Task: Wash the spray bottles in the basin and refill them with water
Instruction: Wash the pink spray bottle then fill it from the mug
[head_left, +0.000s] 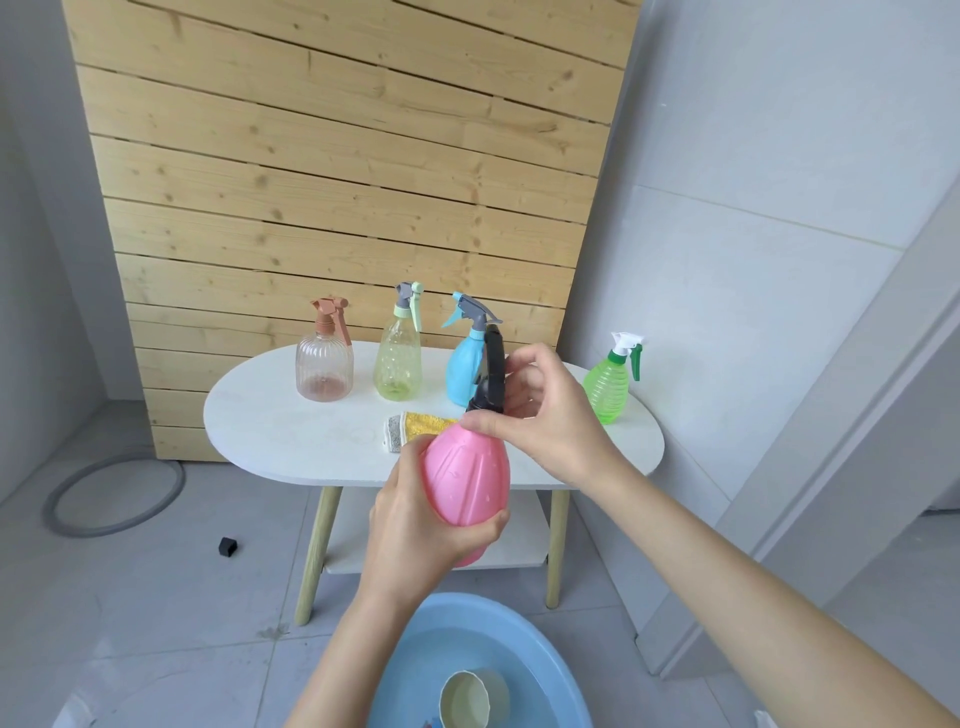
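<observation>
The pink spray bottle (465, 483) is held up in mid-air, in front of the near edge of the white oval table (291, 415) and above the far rim of the blue basin (405, 649). The left hand (415, 525) wraps its fingers and thumb round the bottle's lower body. The right hand (550, 415) closes its fingertips round the black spray head (493, 369) at the neck, with the trigger sticking up past the knuckles. Four other bottles stand upright along the far side of the table. From left to right they are a ribbed clear bottle with a brown head (324, 364), a yellow-green bottle (399, 358), a blue bottle (460, 369) and, well apart at the right end, a green bottle (608, 382). The raised bottle and the right hand hide the right side of the blue bottle and the right end of a yellow and grey cloth (415, 428) lying flat on the tabletop. The basin sits on the tiled floor at the near edge and holds water, with a cream cup (467, 701) lying in it. A lower shelf (353, 530) spans the table legs. On the floor to the left lie a grey hose loop (114, 499) and a small black block (227, 546). A wooden slat panel (337, 156) stands behind the table.
</observation>
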